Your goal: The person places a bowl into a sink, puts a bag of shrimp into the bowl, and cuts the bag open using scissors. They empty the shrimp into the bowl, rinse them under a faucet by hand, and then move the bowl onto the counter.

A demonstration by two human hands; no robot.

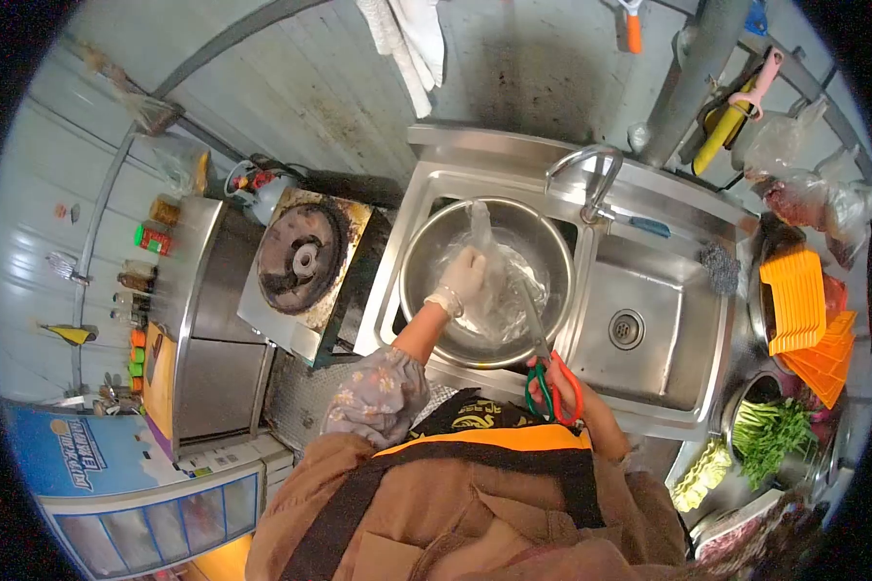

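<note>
Over the left basin of the steel sink (649,382), inside a large metal bowl (426,247): a clear plastic bag (489,276), held up by its gathered top. Thin, limp and probably wet, so likely slippery and quick to sag or tear; best pinched high at the bunched neck, where the film is thickest. Left hand (462,278), in a pale glove, closed around that bag partway up, fingers (471,263) wrapped tight on the film. Right hand (552,380), mostly hidden at the near edge of the sink, gripping red-and-green-handled scissors (552,385), fingers through the loops; blades pointing up toward the bag, too blurred to tell whether parted. Further right, an empty basin with a drain, orange trays (806,320) and green vegetables (770,431). To the left, a gas burner (300,261) on the worktop.
</note>
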